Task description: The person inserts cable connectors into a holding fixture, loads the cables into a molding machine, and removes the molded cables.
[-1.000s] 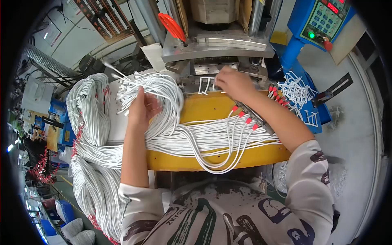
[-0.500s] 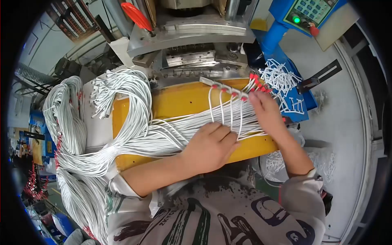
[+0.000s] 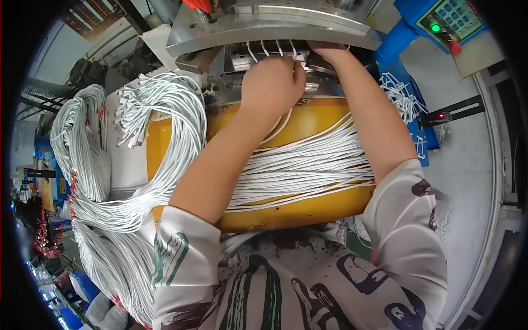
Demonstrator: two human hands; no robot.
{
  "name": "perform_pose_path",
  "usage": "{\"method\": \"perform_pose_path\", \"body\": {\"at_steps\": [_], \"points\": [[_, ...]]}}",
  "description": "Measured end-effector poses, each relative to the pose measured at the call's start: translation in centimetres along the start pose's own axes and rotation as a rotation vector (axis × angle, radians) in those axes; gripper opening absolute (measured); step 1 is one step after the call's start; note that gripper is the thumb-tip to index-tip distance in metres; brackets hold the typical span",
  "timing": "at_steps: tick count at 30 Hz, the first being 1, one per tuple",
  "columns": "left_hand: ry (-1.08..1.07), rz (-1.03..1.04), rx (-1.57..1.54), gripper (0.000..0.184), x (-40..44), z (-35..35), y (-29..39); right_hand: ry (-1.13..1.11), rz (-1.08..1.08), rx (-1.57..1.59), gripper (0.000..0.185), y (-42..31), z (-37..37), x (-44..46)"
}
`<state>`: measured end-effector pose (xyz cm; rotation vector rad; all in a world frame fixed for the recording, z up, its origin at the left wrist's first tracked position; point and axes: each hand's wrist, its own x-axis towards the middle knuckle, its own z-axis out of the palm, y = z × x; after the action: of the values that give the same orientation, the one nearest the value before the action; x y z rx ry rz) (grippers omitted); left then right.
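My left hand (image 3: pixel 273 83) is closed around several white cables (image 3: pixel 264 48) that run up from it into the metal mould (image 3: pixel 241 59) of the press. Further right, my right hand (image 3: pixel 328 50) reaches under the press's upper plate, its fingers hidden by the plate's edge. Below my hands, a flat bundle of white cables (image 3: pixel 308 165) lies across the yellow board (image 3: pixel 275 213). The strip with red-tipped cable ends cannot be seen clearly now.
The press's thick metal plate (image 3: pixel 275 25) overhangs my hands. At the left lie large coils of white cable (image 3: pixel 82 143). A blue tray (image 3: pixel 432 137) with white moulded pieces (image 3: pixel 399 96) stands at the right, below a control box (image 3: pixel 454 22).
Both hands have moved up from the yellow board to the press. The strip with several cables has left the board, and those cables now reach into the mould.
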<state>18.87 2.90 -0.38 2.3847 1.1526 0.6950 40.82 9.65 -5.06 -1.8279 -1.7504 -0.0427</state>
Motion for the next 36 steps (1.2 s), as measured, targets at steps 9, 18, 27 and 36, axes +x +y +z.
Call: {"method": "perform_pose_path", "body": {"at_steps": [9,18,27,36], "points": [[0.219,-0.149,0.409,0.064,0.5,1.1,-1.8,-0.234,0.034,0.241,0.047,-5.0,-2.8,-2.0],[0.158,0.078,0.233,0.054,-5.6,-2.9,-0.9,-0.041,0.191,-0.068,0.045,-6.1,-3.8,-6.9],[-0.043,0.455,-0.047,0.044,-14.3,-3.5,0.0,0.041,-0.223,-0.11,0.027,-7.4,-6.2,-13.9],[-0.156,0.242,0.536,0.065,-29.0,-9.0,-9.5,-0.294,-0.211,-0.247,0.049,-8.9,-14.5,-35.4]]}}
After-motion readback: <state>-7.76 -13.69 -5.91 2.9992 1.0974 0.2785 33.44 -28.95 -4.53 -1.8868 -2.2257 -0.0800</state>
